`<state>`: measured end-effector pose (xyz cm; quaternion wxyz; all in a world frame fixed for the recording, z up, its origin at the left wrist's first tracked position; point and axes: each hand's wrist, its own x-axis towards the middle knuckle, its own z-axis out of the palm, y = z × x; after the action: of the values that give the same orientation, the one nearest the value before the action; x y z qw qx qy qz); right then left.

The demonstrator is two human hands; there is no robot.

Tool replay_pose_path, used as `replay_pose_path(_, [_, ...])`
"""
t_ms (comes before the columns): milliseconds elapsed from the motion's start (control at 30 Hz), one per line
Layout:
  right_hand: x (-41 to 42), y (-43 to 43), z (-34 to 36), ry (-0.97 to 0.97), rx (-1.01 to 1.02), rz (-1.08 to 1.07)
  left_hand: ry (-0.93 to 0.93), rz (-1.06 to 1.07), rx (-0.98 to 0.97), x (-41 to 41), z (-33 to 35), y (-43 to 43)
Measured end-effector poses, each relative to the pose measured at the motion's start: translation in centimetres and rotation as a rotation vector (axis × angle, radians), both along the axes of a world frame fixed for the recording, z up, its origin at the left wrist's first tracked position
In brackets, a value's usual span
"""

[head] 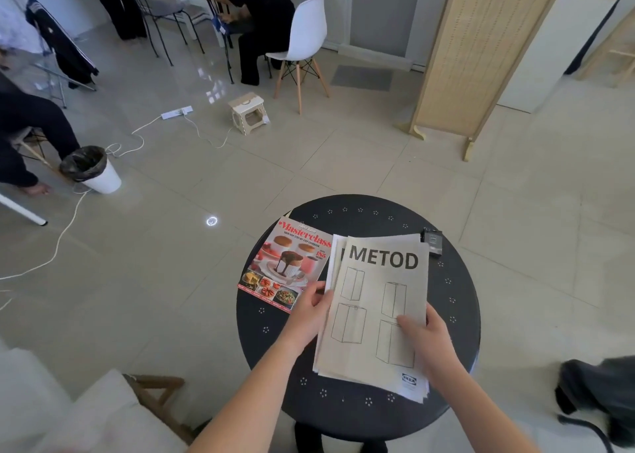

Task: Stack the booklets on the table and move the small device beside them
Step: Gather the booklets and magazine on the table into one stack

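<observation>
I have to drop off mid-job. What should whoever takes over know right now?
Left hand: gripping the left edge of the pale METOD instruction booklets.
Right hand: on their right side, thumb on top.
Booklets lie loosely squared on the round black table.
Colourful Masterclass cookbook lies flat to the left, partly under them.
Small black device sits at the far edge.
Left: add cookbook, move device beside the stack.

"METOD" booklet (376, 310); "Masterclass" magazine (287, 267)
</observation>
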<state>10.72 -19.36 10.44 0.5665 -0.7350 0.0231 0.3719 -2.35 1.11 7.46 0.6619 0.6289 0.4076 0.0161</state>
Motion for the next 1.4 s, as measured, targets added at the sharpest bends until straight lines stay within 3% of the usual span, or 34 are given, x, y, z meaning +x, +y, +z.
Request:
replay_pose_path(400, [0.6, 1.6, -2.5, 0.004, -0.056, -0.195, 0.535, -0.048, 0.569, 0.5, -7.7, 15.2])
replay_pose_path(533, [0.5, 1.9, -3.4, 0.013, -0.073, -0.226, 0.645, -0.046, 0.650, 1.0, -9.0, 17.9])
replay_pose_path(733, [0.1, 2.4, -4.2, 0.006, -0.089, -0.239, 0.721, -0.041, 0.573, 1.3, -11.3, 19.9])
replay_pose_path(933, [0.2, 2.8, -4.5, 0.022, -0.088, -0.295, 0.789, -0.005, 0.616, 2.3, -12.1, 20.1])
replay_pose_path(1100, [0.4, 2.9, -4.6, 0.013, -0.094, -0.308, 0.821, -0.005, 0.471, 2.1, -12.9, 20.8])
replay_pose_path(1400, [0.2, 2.8, -4.2, 0.012, -0.071, -0.297, 0.345, 0.064, 0.079, 0.1, -10.6, 18.4])
